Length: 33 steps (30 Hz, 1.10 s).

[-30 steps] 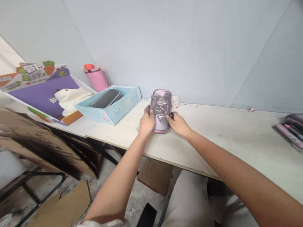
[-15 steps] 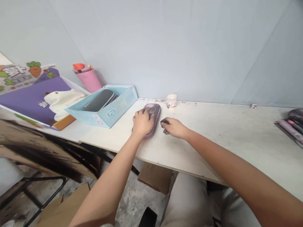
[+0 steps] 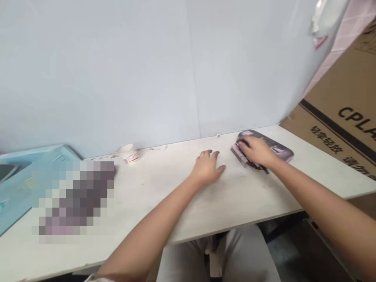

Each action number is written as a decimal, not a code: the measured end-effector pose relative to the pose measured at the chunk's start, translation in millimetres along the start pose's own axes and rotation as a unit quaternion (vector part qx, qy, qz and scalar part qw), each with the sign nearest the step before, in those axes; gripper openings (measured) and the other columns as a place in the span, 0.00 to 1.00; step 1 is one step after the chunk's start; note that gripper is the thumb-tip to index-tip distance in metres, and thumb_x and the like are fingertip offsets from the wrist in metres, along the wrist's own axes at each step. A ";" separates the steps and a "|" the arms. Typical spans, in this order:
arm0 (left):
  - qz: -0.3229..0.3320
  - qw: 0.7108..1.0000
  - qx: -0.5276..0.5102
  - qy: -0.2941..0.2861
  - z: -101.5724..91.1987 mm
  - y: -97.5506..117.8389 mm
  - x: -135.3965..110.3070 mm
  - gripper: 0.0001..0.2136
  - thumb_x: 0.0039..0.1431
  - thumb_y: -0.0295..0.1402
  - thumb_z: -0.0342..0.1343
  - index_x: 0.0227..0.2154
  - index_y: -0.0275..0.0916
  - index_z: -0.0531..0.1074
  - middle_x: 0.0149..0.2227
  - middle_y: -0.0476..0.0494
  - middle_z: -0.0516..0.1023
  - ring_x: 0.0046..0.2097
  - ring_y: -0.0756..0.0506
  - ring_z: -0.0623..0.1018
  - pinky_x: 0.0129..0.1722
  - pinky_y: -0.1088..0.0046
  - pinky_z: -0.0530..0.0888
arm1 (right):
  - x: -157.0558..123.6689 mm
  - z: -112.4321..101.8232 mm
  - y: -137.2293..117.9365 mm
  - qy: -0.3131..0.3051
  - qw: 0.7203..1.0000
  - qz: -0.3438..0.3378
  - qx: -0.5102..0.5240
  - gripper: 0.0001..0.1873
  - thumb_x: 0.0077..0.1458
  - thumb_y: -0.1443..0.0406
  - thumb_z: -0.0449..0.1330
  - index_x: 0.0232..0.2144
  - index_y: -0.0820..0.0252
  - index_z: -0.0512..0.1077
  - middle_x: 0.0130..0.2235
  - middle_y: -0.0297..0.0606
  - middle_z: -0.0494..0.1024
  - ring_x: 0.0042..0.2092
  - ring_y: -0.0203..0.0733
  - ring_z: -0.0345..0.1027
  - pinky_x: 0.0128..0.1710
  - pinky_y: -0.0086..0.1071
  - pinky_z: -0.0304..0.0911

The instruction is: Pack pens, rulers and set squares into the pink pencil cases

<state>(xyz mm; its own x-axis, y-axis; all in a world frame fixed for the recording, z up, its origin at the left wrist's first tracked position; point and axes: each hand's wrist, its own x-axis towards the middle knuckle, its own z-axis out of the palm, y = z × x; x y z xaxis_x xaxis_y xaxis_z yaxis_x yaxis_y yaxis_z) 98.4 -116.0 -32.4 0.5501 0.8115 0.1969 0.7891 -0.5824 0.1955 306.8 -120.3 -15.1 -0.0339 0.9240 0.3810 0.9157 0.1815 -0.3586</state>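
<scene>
An open pencil case (image 3: 283, 152), dark with pink patterning, lies at the right of the table with slim pens (image 3: 242, 154) in its near part. My right hand (image 3: 258, 150) is on this near part, fingers curled down over the case and the pens; the fingertips are partly hidden. My left hand (image 3: 207, 168) hovers over or rests on the tabletop left of the case, its fingers spread and nothing in it. At the left, a dark purple case (image 3: 85, 196) lies on the table, blurred into blocks.
A white paper cup (image 3: 127, 152) stands by the wall. The light blue box (image 3: 32, 180) is at the left edge. A small pale cube (image 3: 217, 136) sits near the wall. On the right leans a big cardboard carton (image 3: 337, 129). The table's front edge (image 3: 235, 227) runs above my knees.
The view has swung right. My left hand has let go of the purple case and moved right, fingers now spread. My right hand has reached right onto the open pencil case.
</scene>
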 end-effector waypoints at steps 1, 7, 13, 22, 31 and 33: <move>0.018 1.000 -0.013 -0.010 10.8 19.9 10.8 0.33 0.52 0.51 0.47 0.58 0.36 0.55 0.59 0.30 0.57 0.60 0.33 0.57 0.55 0.54 0.58 | -1.0 -12.3 22.7 0.029 0.998 0.024 -0.042 0.16 0.57 0.63 0.46 0.40 0.62 0.71 0.42 0.44 0.75 0.44 0.44 0.68 0.44 0.33 0.58; 0.017 0.998 -0.056 -0.021 67.4 108.2 62.3 0.52 0.38 0.66 0.44 0.62 0.36 0.42 0.65 0.29 0.38 0.64 0.27 0.36 0.57 0.41 0.42 | -5.4 -32.3 108.6 0.072 0.985 0.119 -0.105 0.21 0.57 0.60 0.45 0.47 0.62 0.68 0.48 0.48 0.70 0.49 0.50 0.64 0.47 0.38 0.57; -0.052 0.998 -0.003 -0.027 91.9 113.9 94.4 0.51 0.43 0.64 0.41 0.61 0.27 0.42 0.65 0.27 0.40 0.64 0.27 0.33 0.57 0.40 0.38 | -6.4 -4.8 125.1 -0.026 0.986 0.160 -0.033 0.24 0.58 0.55 0.42 0.53 0.53 0.63 0.54 0.46 0.65 0.50 0.52 0.63 0.47 0.43 0.58; -0.019 0.998 0.006 -0.068 75.2 70.2 92.0 0.49 0.44 0.62 0.42 0.62 0.31 0.41 0.65 0.31 0.40 0.64 0.29 0.35 0.58 0.42 0.43 | 2.2 13.5 81.4 -0.031 0.978 0.195 -0.068 0.25 0.59 0.57 0.39 0.55 0.56 0.61 0.52 0.50 0.64 0.49 0.57 0.62 0.43 0.47 0.60; -0.010 0.998 0.029 -0.051 49.9 -15.0 53.1 0.46 0.46 0.59 0.45 0.62 0.35 0.43 0.65 0.32 0.44 0.64 0.30 0.42 0.57 0.43 0.47 | 21.4 55.4 -6.4 -0.035 0.979 0.184 -0.084 0.26 0.58 0.56 0.39 0.53 0.61 0.61 0.49 0.53 0.63 0.48 0.58 0.60 0.40 0.47 0.61; -0.017 0.998 0.030 -0.049 42.2 -33.9 39.9 0.45 0.46 0.59 0.47 0.62 0.35 0.44 0.64 0.33 0.45 0.64 0.30 0.43 0.58 0.44 0.47 | 22.9 65.1 -27.5 -0.031 0.980 0.178 -0.080 0.27 0.58 0.55 0.40 0.54 0.60 0.60 0.49 0.54 0.63 0.49 0.57 0.60 0.40 0.47 0.61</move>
<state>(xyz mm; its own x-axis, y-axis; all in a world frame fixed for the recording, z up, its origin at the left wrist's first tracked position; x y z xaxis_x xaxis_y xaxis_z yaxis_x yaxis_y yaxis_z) 105.1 -61.8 -71.7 0.5450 0.8330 0.0950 0.8210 -0.5532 0.1410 254.8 -82.3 -52.0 0.2792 0.9387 0.2024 0.9251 -0.2065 -0.3185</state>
